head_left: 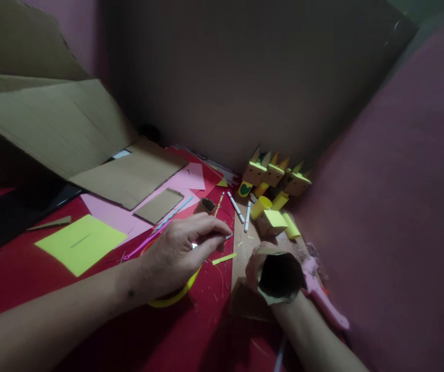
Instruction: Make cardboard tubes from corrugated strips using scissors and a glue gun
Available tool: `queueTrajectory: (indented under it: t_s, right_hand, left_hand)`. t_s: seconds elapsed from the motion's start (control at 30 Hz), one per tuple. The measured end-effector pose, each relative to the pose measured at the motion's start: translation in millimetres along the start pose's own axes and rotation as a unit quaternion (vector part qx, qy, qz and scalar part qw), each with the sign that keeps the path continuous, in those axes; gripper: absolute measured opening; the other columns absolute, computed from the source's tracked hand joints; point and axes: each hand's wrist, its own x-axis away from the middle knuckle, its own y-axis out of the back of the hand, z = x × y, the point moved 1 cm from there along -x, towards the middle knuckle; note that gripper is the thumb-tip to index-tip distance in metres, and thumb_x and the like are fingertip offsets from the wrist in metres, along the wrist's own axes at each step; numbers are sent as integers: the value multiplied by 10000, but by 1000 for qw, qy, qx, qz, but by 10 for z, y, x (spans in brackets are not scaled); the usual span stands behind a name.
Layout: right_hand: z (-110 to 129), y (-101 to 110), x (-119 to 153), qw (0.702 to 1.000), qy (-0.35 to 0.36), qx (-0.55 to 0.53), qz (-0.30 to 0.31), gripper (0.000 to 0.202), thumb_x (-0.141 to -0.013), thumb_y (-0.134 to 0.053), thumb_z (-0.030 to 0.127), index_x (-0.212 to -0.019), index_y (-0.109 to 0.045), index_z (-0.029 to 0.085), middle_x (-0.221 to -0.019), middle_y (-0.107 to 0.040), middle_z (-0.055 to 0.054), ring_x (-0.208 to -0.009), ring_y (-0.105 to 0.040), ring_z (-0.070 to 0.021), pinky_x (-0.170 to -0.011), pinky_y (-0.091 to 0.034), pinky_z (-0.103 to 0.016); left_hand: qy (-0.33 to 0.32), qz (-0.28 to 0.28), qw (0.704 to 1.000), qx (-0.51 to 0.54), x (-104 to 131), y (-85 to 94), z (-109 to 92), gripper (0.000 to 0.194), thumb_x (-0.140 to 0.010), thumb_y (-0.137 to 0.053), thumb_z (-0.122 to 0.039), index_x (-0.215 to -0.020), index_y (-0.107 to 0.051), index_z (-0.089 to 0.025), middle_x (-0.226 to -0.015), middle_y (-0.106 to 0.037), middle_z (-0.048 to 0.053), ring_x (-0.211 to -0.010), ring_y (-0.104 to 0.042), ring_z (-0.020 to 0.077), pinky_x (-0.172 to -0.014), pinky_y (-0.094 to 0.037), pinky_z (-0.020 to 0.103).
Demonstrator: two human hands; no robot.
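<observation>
My left hand (191, 243) is above the red cloth, its thumb and forefinger pinched together. A tiny pale tip shows at the fingertips; I cannot tell what it is. My right hand (252, 266) is wrapped round a brown cardboard tube (280, 276), whose dark open end faces me and hides most of the hand. A narrow yellow paper strip (224, 259) lies between the two hands. Under my left hand shows a yellow curved rim (181, 295), partly hidden. Just beyond my right hand sits a small cardboard box with a yellow top (271, 222).
Several box-headed cardboard figures (276, 173) with spiky tops stand by the wall. White marker pens (236, 206) lie on a wooden board (241, 243). Left are a yellow sheet (80, 245), pink paper and cardboard sheets (135, 173). A pink-handled tool (324, 297) lies right.
</observation>
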Motion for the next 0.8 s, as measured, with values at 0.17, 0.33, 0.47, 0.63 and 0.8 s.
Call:
queueTrajectory:
  t_s: [0.17,0.33,0.47,0.63,0.8]
  right_hand:
    - [78,-85,8,999,1,-20,28,213,-579,-741,351,-535,-600,197,-419,-534,24,-320,-402,-68,-318,-337,-169]
    - [130,-183,-45,998,-18,-35,53,158,-588,-710,280,-571,-613,157,-351,-513,48,-213,-273,-32,-240,-255,-143]
    - [126,-207,-86,996,-61,-26,52,164,-608,-689,269,-571,-595,139,-312,-502,39,-198,-313,-52,-238,-295,-148]
    - [90,-186,-85,994,-104,-13,19,160,-613,-700,229,-570,-599,112,-320,-511,29,-209,-383,-59,-236,-312,-135]
    - [71,-209,-74,991,-134,-1,-19,136,-595,-717,189,-574,-619,97,-345,-526,28,-216,-418,-68,-219,-318,-141]
  left_hand:
    - [21,-8,1000,16,5,19,-46,162,-870,-522,-191,-877,-679,-153,-784,-658,22,-710,-600,125,-641,-472,233]
    - [27,-48,998,43,-5,25,-77,150,-860,-576,-223,-977,-653,-171,-842,-676,15,-734,-618,125,-635,-493,211]
    - [-14,-51,998,31,-38,49,-39,223,-822,-608,-156,-1040,-642,-188,-897,-675,23,-806,-623,142,-679,-508,222]
    - [-120,63,990,-34,-52,67,74,349,-825,-528,-56,-1108,-648,-221,-1047,-626,59,-982,-583,168,-838,-491,273]
    - [-169,138,968,-128,-32,30,168,426,-825,-453,-14,-1155,-637,-212,-1032,-639,78,-927,-587,175,-796,-489,286]
